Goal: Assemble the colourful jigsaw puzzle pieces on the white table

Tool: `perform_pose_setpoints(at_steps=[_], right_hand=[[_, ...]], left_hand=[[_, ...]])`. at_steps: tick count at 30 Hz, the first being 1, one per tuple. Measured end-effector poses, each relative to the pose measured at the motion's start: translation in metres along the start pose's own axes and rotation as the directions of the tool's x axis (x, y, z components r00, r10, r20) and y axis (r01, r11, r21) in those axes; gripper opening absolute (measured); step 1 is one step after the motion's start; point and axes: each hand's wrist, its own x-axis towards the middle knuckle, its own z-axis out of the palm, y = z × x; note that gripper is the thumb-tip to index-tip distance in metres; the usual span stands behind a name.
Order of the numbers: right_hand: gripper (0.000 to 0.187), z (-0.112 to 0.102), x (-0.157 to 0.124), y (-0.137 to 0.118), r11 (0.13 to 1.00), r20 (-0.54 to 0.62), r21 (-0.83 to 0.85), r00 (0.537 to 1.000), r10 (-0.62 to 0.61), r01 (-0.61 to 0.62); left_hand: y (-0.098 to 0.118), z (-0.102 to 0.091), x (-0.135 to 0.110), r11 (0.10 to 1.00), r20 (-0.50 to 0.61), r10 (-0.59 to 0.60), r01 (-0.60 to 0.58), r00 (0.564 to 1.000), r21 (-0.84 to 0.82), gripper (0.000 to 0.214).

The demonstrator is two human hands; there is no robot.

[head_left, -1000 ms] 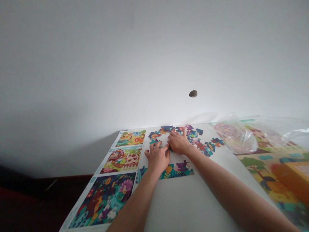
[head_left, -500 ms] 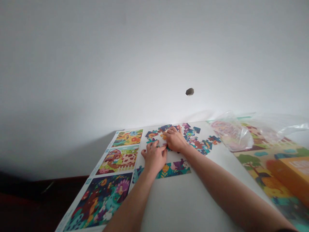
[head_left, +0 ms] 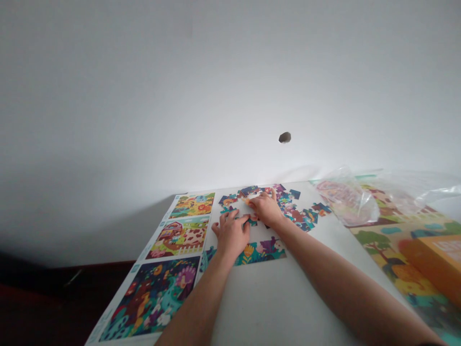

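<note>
Nearest on the white table (head_left: 273, 307) the person's two bare forearms reach away from the camera. To their left lies a printed guide sheet (head_left: 169, 259) showing three finished pictures in a row, the dark jungle-like one nearest and a farm scene beyond it. At the near right edge sits an orange box (head_left: 441, 269) on top of a large illustrated board (head_left: 389, 250) with trees on it. Farther in, at the middle of the table, a joined strip of puzzle pieces (head_left: 259, 251) with flowers on it lies flat, partly covered by the left wrist. The left hand (head_left: 232, 233) rests palm down just beyond that strip, its fingers loosely spread and its fingertips on a small teal piece (head_left: 249, 221). Just beyond and to the right, touching it, the right hand (head_left: 265, 210) lies over the loose puzzle pieces (head_left: 297, 214), forefinger stretched out and the other fingers curled. Whether they grip a piece I cannot tell, since the hand hides it. The loose pieces are scattered in an arc at the far middle of the table, from the sheet's far end to the right. Right of them lies a crumpled clear plastic bag (head_left: 347, 202). Behind the table stands a plain white wall (head_left: 144, 96) with one dark mark (head_left: 284, 138).
</note>
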Motion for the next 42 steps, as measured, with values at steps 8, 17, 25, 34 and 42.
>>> perform_pose_setpoints(at_steps=[8,17,25,34,42], right_hand=[[0.033,0.001,-0.001,0.0,0.987,-0.082,0.04,0.984,0.158,-0.155],[0.029,-0.017,-0.006,-0.011,0.989,-0.112,-0.027,0.983,0.144,-0.147],[0.041,-0.039,-0.07,-0.038,0.864,-0.13,-0.126,0.871,0.473,-0.488],[0.055,-0.032,-0.088,-0.014,0.971,0.043,0.026,0.971,0.237,-0.238],[0.035,-0.04,-0.08,-0.011,0.941,0.063,0.029,0.94,0.336,-0.338]], left_hand=[[0.004,-0.005,0.0,1.0,0.037,-0.014,0.013,0.999,0.021,0.03],[0.004,-0.005,-0.002,0.999,0.034,0.023,-0.024,0.999,0.025,0.03],[0.002,-0.003,-0.003,0.997,0.03,0.067,-0.068,0.997,0.026,0.033],[0.002,-0.004,-0.007,0.965,0.074,0.261,-0.258,0.963,-0.045,0.038],[0.002,-0.002,-0.006,0.948,0.062,0.318,-0.315,0.946,-0.049,0.05]])
